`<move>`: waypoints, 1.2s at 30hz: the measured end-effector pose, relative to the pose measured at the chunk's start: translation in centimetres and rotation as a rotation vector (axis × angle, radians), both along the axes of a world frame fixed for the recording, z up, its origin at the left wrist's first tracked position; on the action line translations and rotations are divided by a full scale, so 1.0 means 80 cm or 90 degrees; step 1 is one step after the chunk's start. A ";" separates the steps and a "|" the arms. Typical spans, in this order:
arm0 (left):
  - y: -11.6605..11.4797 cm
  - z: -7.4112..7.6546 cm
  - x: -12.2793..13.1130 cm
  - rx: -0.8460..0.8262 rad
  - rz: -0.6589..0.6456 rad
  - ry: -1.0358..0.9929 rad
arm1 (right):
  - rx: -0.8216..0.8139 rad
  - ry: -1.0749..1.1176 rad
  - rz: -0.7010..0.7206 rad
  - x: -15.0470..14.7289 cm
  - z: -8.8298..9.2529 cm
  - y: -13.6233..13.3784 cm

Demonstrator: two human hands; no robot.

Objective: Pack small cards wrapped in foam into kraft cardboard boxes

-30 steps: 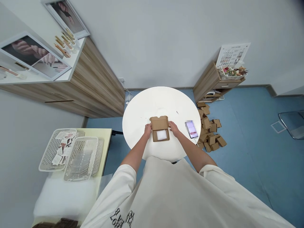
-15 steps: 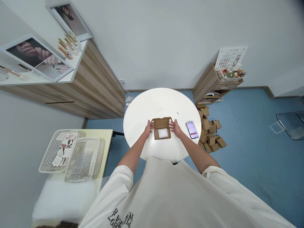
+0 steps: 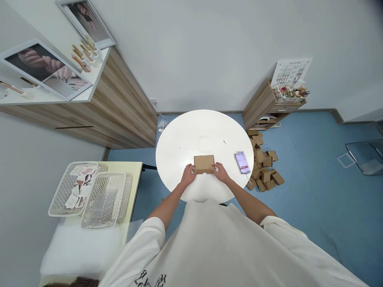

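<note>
A small brown cardboard box [image 3: 204,163] lies on the round white table [image 3: 203,131], its lid folded down over the top. My left hand [image 3: 188,174] grips the box's near left corner with bent fingers. At the near right corner, my right hand [image 3: 220,173] holds the box in the same way. The white padding inside is hidden under the lid. To the right of my right hand lies a phone [image 3: 242,162] with a lit, blurred screen.
Several small cardboard boxes [image 3: 265,175] are heaped on the floor right of the table. Two white baskets [image 3: 119,179] with papers and clear packs stand on a side table [image 3: 136,175] at left. A wooden cabinet [image 3: 125,99] and a small shelf unit [image 3: 260,103] stand behind.
The box's lid has swung down from upright and now covers the white padding. Both hands have moved from the box's sides to its near corners, and their fingers have closed on it.
</note>
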State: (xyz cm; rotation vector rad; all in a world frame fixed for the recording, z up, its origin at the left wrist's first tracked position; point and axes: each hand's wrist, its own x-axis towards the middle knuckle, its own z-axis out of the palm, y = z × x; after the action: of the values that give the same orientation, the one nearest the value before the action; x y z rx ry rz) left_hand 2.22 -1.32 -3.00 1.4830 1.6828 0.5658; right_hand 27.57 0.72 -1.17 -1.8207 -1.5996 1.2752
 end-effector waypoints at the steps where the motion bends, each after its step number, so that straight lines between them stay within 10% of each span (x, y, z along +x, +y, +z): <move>1: -0.007 -0.005 0.000 -0.007 -0.013 0.010 | -0.002 -0.020 0.018 0.001 -0.006 -0.006; 6: -0.020 -0.009 0.001 -0.020 -0.036 0.022 | 0.047 -0.066 0.057 0.005 -0.018 -0.021; 14: -0.012 0.033 0.007 -0.002 -0.041 0.078 | 0.043 -0.125 0.076 -0.006 0.014 -0.013; 24: 0.017 0.062 0.013 0.056 0.098 0.042 | 0.129 -0.079 -0.006 -0.028 0.037 0.016; 36: 0.047 0.048 0.011 0.087 0.097 0.144 | 0.175 -0.149 0.010 -0.029 0.027 0.042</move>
State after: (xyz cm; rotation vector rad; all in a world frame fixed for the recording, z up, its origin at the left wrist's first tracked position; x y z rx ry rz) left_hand 3.12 2.46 0.85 1.5729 1.9785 0.6239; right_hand 25.23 4.09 1.01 -1.8348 -1.8128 0.8211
